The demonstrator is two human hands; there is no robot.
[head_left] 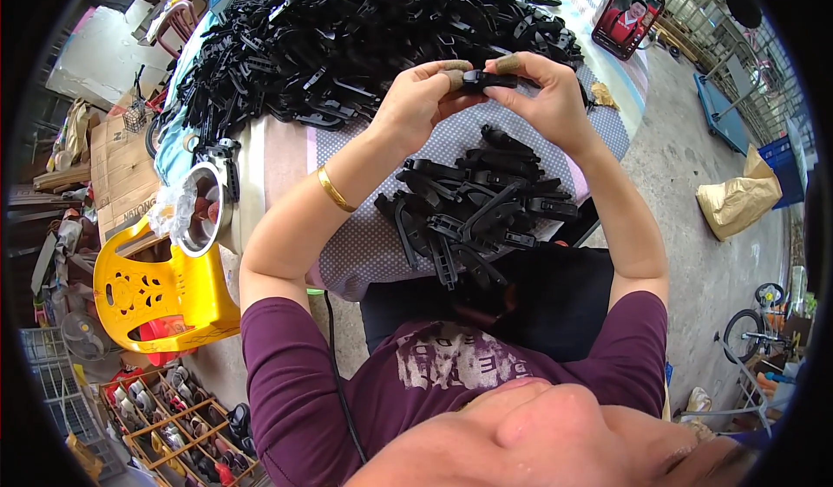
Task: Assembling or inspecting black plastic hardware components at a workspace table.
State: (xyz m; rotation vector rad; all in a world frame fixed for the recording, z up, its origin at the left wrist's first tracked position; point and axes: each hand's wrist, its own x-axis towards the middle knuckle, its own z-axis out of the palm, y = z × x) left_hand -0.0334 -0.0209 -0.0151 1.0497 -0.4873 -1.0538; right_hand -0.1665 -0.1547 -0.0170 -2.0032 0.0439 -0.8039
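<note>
My left hand (415, 105) and my right hand (548, 104) meet over the near side of a large heap. Between them they pinch a small black plastic piece (488, 80) with a rounded end; its exact kind is hard to make out. Olive-brown covers wrap some fingertips on both hands. Beyond my hands spreads the big heap of black plastic parts (338, 40), long and strap-like or clip-like. Closer to me, below my hands, lies a smaller pile of similar black parts (473, 196) at the table's near edge.
A dotted cloth (338, 227) covers the table. At its far right stands a lit phone (626, 19). To the left are a metal bowl (227, 218) with reddish items and a yellow plastic chair (204, 292). A tan sack (737, 201) rests on the floor at right.
</note>
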